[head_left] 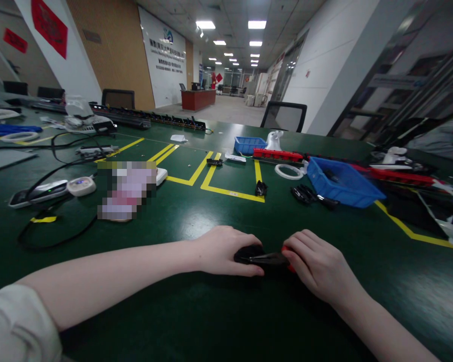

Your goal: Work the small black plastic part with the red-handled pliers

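Note:
My left hand [224, 251] is closed around a small black part [248, 252], its thumb below and its fingers above. What kind of part it is, I cannot make out. In my right hand [319, 264] are red-handled long-nose pliers [271, 259], gripped by the handles. Their slim jaws point left and meet the black part between my left thumb and fingers. Whether the jaws pinch it or only touch it is too small to tell. Both hands are low over the green table [196, 322], close to its near side.
Beyond my right hand stand a large blue bin [343, 188], black pieces [304, 193] and a white tape roll [289, 172]. Another black piece [261, 189] lies by yellow tape lines. At left are a phone [126, 193], cables and a white round device [81, 186].

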